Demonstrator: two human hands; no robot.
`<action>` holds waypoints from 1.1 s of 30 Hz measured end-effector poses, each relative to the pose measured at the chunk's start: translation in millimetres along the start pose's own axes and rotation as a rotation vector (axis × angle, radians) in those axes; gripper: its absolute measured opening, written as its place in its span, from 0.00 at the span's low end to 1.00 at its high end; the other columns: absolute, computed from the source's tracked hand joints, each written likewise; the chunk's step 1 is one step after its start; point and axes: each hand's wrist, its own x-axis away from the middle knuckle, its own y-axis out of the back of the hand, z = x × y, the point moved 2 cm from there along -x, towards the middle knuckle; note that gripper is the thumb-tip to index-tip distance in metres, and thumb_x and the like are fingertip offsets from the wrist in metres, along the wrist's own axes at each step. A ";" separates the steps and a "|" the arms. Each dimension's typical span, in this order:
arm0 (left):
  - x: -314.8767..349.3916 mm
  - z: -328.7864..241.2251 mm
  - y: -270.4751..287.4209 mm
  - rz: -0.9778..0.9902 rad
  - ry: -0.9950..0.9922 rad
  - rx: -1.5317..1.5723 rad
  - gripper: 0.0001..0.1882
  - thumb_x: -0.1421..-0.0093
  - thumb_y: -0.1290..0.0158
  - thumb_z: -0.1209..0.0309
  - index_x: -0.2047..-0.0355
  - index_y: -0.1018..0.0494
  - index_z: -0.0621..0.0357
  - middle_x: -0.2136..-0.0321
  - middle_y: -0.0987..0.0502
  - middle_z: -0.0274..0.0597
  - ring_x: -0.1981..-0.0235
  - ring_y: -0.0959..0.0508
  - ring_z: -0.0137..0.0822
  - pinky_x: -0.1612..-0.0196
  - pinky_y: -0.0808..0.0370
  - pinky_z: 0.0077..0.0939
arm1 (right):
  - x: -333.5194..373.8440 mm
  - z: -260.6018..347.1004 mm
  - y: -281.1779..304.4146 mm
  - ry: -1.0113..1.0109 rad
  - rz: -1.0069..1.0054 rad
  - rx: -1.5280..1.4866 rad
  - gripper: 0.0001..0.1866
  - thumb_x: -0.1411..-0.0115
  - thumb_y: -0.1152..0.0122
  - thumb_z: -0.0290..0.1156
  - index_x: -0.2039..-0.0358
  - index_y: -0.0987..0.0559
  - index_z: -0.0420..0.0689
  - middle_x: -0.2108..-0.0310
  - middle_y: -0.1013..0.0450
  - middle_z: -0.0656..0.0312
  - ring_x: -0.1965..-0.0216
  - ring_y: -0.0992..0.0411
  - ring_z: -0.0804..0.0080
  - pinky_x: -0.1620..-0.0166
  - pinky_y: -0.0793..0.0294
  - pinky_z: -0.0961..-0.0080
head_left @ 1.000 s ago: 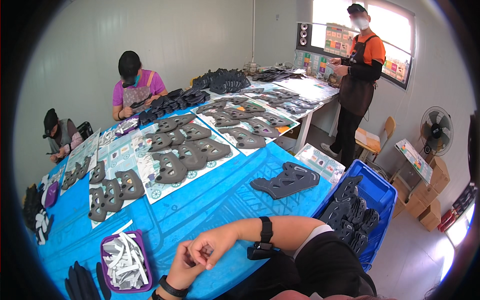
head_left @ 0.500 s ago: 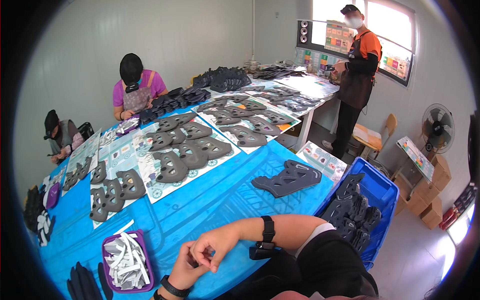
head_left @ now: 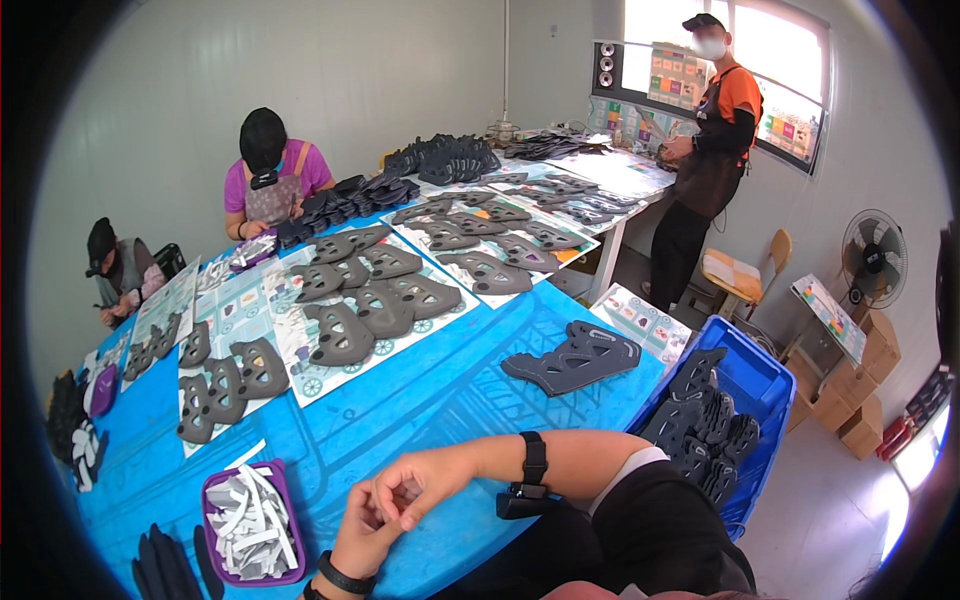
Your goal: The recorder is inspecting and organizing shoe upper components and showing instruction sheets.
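Since a second ago the view has shifted slightly; both hands stay together at the near edge of the blue worktop (head_left: 440, 400). Left hand (head_left: 362, 535) and right hand (head_left: 425, 487) touch, fingers curled; the grip seems to pinch something tiny, which cannot be made out. Purple tray (head_left: 252, 520) of white strips lies just left. A dark foam piece (head_left: 575, 358) rests farther out, untouched.

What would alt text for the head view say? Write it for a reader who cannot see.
The person's left hand and right hand meet, fingers touching, over a blue table. A purple tray of white strips sits to their left, and a dark grey cut-out piece lies beyond. Three other people work nearby.
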 end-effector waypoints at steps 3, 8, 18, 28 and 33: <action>1.2 -0.4 -0.7 0.014 -0.002 -0.050 0.23 0.52 0.42 0.73 0.59 0.42 0.58 0.61 0.33 0.38 0.59 0.32 0.29 0.54 0.34 0.23 | 0.6 0.0 1.9 -0.053 0.049 0.060 0.07 0.51 0.39 0.24 0.73 0.29 0.40 0.66 0.35 0.62 0.64 0.34 0.76 0.59 0.33 0.79; -1.3 -4.8 -3.0 0.003 -0.029 -0.001 0.25 0.51 0.46 0.81 0.55 0.44 0.60 0.64 0.33 0.37 0.67 0.31 0.23 0.65 0.33 0.15 | 5.6 9.6 -3.0 0.080 -0.037 0.104 0.07 0.50 0.40 0.23 0.73 0.30 0.41 0.68 0.36 0.63 0.64 0.34 0.76 0.59 0.33 0.78; 1.8 -6.1 -0.1 -0.081 -0.031 -0.102 0.24 0.54 0.48 0.87 0.57 0.40 0.58 0.75 0.37 0.30 0.77 0.38 0.18 0.73 0.40 0.09 | 20.4 49.5 28.9 0.754 -0.781 0.479 0.20 0.46 0.51 0.20 0.54 0.43 0.44 0.64 0.41 0.62 0.63 0.40 0.76 0.57 0.39 0.76; 0.7 -4.9 2.2 -0.076 -0.025 -0.074 0.23 0.55 0.52 0.89 0.57 0.40 0.59 0.76 0.38 0.29 0.75 0.38 0.18 0.72 0.40 0.10 | 18.4 41.1 32.1 0.557 -0.932 1.204 0.34 0.45 0.52 0.27 0.40 0.53 0.46 0.40 0.59 0.52 0.43 0.49 0.60 0.44 0.49 0.68; 0.3 -7.5 0.8 -0.079 -0.037 -0.066 0.23 0.54 0.52 0.89 0.57 0.40 0.59 0.76 0.38 0.29 0.75 0.38 0.19 0.72 0.40 0.10 | 16.3 41.4 32.2 0.462 -0.776 1.098 0.34 0.41 0.57 0.39 0.40 0.57 0.40 0.38 0.69 0.52 0.37 0.64 0.57 0.40 0.66 0.63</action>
